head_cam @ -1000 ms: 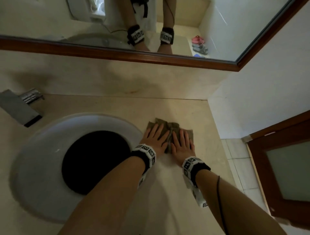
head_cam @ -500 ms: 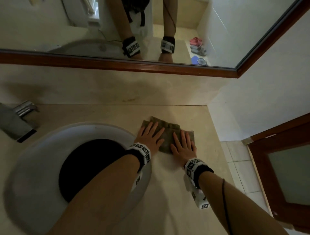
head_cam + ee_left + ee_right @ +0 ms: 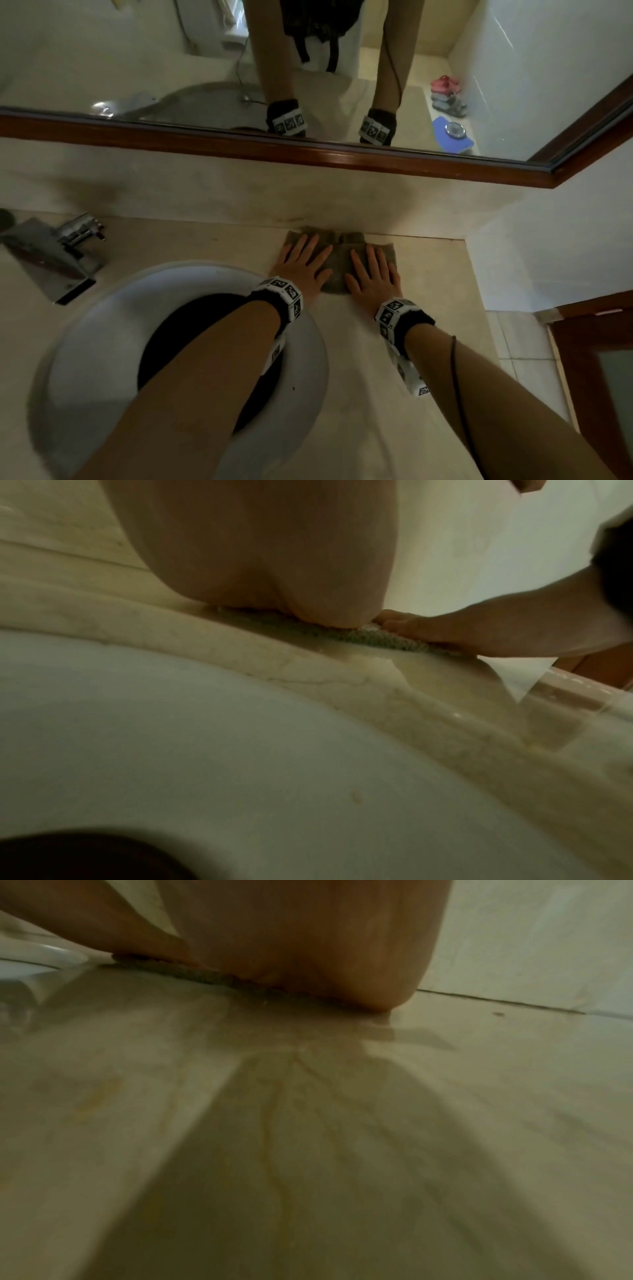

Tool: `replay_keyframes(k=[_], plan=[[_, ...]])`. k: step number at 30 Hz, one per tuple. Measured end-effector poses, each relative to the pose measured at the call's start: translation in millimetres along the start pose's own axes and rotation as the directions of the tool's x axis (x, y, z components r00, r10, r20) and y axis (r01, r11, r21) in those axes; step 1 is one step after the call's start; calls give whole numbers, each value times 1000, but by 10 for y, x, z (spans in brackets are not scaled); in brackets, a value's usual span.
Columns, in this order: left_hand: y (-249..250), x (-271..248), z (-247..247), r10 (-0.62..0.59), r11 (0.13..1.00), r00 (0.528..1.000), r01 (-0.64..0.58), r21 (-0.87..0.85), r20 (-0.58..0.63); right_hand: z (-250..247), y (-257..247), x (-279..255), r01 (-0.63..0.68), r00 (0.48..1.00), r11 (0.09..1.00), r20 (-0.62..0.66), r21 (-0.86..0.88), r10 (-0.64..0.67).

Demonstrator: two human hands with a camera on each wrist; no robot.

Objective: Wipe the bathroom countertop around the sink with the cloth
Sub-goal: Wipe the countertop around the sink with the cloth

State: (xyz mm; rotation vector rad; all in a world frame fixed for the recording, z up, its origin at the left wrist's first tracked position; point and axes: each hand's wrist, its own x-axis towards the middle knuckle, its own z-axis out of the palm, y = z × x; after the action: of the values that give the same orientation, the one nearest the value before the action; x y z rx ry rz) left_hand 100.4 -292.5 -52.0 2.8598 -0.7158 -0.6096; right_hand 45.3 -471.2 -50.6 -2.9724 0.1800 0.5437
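**Both palms flat on the cloth at the back of the countertop**

A beige stone countertop [image 3: 394, 394] fills the lower frame of the head view, under a wood-framed mirror [image 3: 308, 150] that crosses the upper part.

My fingers [image 3: 310, 246] lie straight and spread, gripping nothing; they press the cloth [image 3: 339, 270] flat against the stone. My left hand [image 3: 301, 263] covers the cloth's left half and my right hand [image 3: 373, 277] its right half, side by side with a strip of fabric showing between them. The cloth, a dull olive-brown, sits just above the centre of the frame, its far edge at the seam where the counter meets the backsplash [image 3: 205, 192].

In the left wrist view the heel of my palm rests on the cloth's frayed edge [image 3: 377, 639]. In the right wrist view the other palm does the same.

Just left of my left hand lies the round white sink [image 3: 85, 342]; my left forearm crosses its dark bowl. A chrome faucet [image 3: 54, 253] stands at the left edge. A brown door [image 3: 599, 359] occupies the lower right.
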Motion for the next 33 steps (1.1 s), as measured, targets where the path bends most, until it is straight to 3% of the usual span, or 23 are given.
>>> replay_keyframes(k=[13, 24, 33], plan=[[-959, -296, -114, -122, 992, 992, 121, -16, -41, 3, -954, 341, 128, 991, 991, -32, -29, -129], [-1857, -806, -128, -274, 960, 959, 268, -76, -70, 47, -1995, 443, 276, 961, 960, 24, -53, -275], [-1961, -986, -81, -356, 930, 930, 342, -136, -94, 8, -2221, 489, 348, 937, 934, 60, -83, -344]])
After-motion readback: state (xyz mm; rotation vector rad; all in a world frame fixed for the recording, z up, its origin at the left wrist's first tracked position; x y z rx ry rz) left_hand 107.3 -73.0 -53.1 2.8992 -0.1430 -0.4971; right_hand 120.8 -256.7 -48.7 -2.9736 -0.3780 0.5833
